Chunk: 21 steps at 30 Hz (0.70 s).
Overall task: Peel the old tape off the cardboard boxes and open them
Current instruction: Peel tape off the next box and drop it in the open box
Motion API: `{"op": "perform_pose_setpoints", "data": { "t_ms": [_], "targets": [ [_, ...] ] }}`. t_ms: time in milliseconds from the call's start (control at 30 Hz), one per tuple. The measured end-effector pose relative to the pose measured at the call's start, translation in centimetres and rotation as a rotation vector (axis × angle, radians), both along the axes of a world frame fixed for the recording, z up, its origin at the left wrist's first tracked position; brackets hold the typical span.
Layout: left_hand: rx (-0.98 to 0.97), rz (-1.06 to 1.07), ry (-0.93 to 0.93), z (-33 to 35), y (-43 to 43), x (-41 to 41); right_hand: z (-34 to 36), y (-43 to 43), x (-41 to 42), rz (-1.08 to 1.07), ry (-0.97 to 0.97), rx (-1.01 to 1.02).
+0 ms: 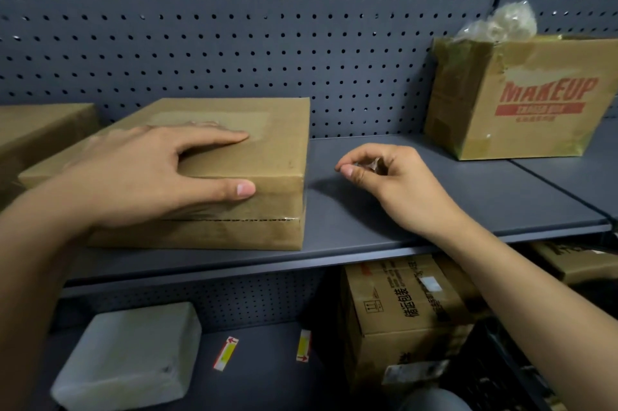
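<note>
A flat brown cardboard box (274,149) lies on the grey shelf (434,203), its front seam closed with clear tape. My left hand (143,169) rests on the box, fingers straight across the top and thumb pressed on the front face. To the right of the box, above the bare shelf, my right hand (384,176) pinches a small crumpled piece of clear tape (368,165) between thumb and fingers.
An open box printed MAKEUP (521,99) with a wad of crumpled tape (501,22) on top stands at the back right. Another brown box (36,129) sits at far left. Below are a white parcel (130,353), a printed carton (401,313) and two small labels. Pegboard backs the shelves.
</note>
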State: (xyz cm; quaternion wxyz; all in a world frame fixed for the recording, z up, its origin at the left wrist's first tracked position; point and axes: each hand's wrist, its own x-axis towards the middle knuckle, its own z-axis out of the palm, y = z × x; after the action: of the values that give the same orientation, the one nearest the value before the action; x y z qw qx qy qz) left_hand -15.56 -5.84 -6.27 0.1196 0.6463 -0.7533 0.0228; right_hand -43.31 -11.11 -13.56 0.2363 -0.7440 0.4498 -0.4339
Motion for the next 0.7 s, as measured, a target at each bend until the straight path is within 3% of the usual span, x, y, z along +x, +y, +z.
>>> {"op": "perform_pose_setpoints", "data": {
  "t_ms": [167,400,533,600,700],
  "targets": [
    [0.001,-0.035,0.023,0.1,0.1,0.0,-0.3,0.0,0.6,-0.067,-0.095,0.043],
    [0.005,-0.048,0.047,0.1,0.0,0.1,0.0,-0.3,1.4,-0.084,-0.372,0.168],
    [-0.009,-0.043,0.039,-0.1,-0.2,0.3,1.1,-0.9,0.7,-0.033,-0.837,0.277],
    [-0.017,-0.048,0.045,-0.2,-0.3,0.5,1.9,-1.2,-0.3,-0.054,-0.863,0.224],
    [-0.026,-0.061,0.077,-0.3,-0.6,0.7,1.6,-1.0,-1.1,-0.087,-0.741,0.165]
  ]
}}
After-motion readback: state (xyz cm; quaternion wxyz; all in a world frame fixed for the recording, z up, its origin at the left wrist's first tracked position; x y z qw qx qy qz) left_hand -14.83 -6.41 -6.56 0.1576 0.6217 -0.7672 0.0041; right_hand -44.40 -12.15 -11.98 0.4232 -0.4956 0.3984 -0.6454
